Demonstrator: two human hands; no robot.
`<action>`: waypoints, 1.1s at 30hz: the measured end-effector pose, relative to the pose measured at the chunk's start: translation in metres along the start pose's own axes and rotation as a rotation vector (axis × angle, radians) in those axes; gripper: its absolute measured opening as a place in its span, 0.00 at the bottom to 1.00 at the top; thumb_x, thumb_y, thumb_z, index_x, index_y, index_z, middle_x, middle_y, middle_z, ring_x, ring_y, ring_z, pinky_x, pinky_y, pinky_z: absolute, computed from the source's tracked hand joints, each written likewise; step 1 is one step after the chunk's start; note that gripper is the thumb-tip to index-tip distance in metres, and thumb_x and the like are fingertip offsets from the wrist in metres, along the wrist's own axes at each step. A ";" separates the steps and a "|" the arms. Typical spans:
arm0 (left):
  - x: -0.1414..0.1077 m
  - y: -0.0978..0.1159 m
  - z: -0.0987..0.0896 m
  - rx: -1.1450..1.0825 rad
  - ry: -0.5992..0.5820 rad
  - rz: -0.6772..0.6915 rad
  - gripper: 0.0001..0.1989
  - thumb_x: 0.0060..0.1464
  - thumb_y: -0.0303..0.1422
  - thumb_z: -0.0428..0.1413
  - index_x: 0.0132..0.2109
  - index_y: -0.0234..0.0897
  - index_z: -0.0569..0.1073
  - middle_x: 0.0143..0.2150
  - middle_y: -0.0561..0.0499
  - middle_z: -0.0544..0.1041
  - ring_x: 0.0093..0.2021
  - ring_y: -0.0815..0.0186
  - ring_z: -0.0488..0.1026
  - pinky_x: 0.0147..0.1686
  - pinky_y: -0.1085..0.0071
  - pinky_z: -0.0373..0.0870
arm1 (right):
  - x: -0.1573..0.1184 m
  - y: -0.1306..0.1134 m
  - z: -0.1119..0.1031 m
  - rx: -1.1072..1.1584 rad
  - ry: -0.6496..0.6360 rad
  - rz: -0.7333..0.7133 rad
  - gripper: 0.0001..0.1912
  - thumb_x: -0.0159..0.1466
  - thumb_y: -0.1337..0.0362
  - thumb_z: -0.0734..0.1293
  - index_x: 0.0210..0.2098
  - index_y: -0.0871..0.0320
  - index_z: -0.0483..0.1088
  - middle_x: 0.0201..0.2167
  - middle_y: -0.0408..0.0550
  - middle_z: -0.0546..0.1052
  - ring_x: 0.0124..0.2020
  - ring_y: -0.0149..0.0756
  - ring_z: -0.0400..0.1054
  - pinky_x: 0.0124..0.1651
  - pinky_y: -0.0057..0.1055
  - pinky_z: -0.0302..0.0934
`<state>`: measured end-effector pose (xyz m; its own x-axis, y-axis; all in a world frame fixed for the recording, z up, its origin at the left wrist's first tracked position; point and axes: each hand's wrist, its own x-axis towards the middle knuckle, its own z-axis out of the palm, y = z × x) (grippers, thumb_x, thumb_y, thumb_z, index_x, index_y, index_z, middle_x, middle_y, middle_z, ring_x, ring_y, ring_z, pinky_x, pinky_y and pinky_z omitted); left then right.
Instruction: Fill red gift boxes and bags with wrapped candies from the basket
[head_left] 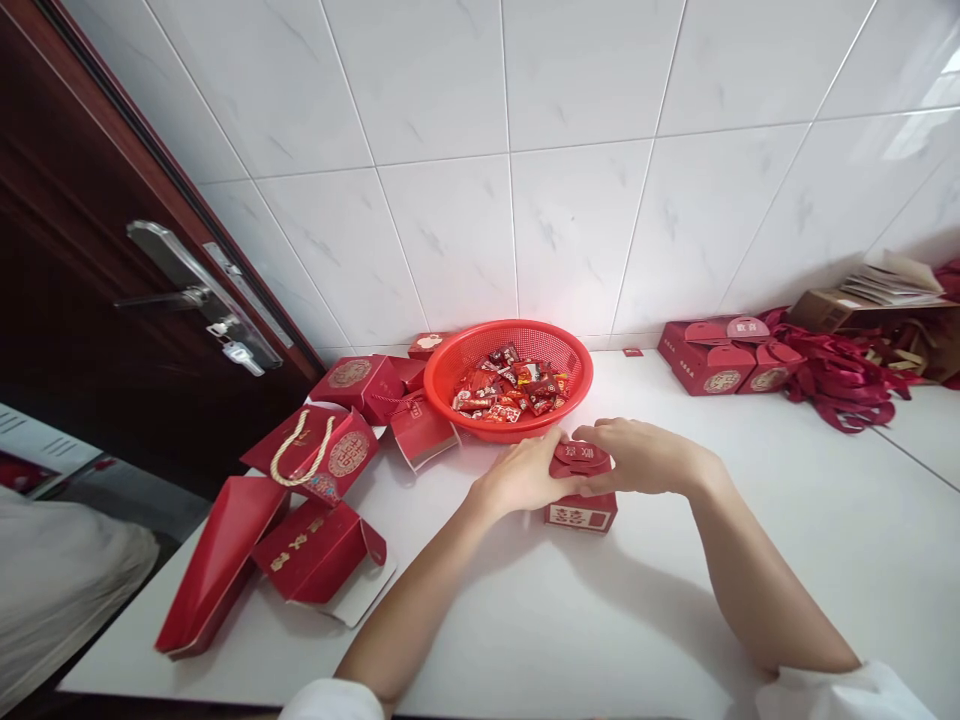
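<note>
A small red candy box (579,515) with light lettering on its front stands upright on the white table. My left hand (525,473) grips its left side near the top, fingers wrapped round the far edge. From the right, my right hand (637,457) closes on the same box, thumb at the front and fingers over the top corner. Between the hands the box's top flaps (581,455) are folded together. Just behind it sits a red plastic basket (510,434), with wrapped candies (517,385) inside.
Several red boxes and bags lie at the left, including a rope-handled bag (346,455) and an open box (319,550). Closed red boxes (709,365), dark red ribbons (832,385) and a cardboard box (832,308) line the right wall. A door (90,250) borders the left.
</note>
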<state>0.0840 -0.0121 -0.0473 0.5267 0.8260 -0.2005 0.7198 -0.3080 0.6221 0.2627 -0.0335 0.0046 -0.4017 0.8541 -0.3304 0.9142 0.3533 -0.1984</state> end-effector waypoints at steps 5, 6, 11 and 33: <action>0.008 0.002 0.012 0.036 0.096 -0.077 0.23 0.54 0.49 0.59 0.48 0.41 0.65 0.51 0.43 0.78 0.52 0.48 0.76 0.43 0.61 0.72 | 0.005 -0.009 0.012 -0.028 0.049 0.107 0.10 0.61 0.60 0.66 0.40 0.57 0.69 0.37 0.53 0.74 0.33 0.41 0.71 0.30 0.31 0.54; 0.009 0.001 0.013 0.036 0.105 -0.074 0.22 0.53 0.49 0.60 0.47 0.40 0.65 0.51 0.42 0.78 0.52 0.48 0.76 0.43 0.61 0.72 | 0.007 -0.011 0.014 -0.032 0.054 0.108 0.11 0.60 0.61 0.66 0.41 0.57 0.69 0.38 0.53 0.74 0.34 0.42 0.72 0.30 0.31 0.54; 0.010 -0.001 0.010 0.070 0.114 -0.048 0.13 0.58 0.43 0.55 0.45 0.40 0.66 0.47 0.43 0.80 0.48 0.48 0.78 0.42 0.61 0.71 | 0.018 -0.022 0.022 -0.041 0.101 0.131 0.24 0.58 0.54 0.71 0.49 0.58 0.68 0.44 0.57 0.75 0.40 0.47 0.73 0.35 0.33 0.58; 0.004 -0.012 -0.015 -0.180 0.001 0.170 0.26 0.59 0.47 0.57 0.59 0.39 0.73 0.57 0.45 0.77 0.54 0.55 0.76 0.51 0.64 0.74 | -0.040 0.158 0.022 0.245 0.781 0.625 0.20 0.55 0.56 0.67 0.46 0.57 0.69 0.49 0.58 0.73 0.50 0.50 0.68 0.44 0.36 0.61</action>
<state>0.0707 0.0014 -0.0442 0.6328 0.7701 -0.0812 0.5288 -0.3532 0.7718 0.4225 -0.0200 -0.0338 0.3679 0.8996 0.2354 0.8773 -0.2518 -0.4086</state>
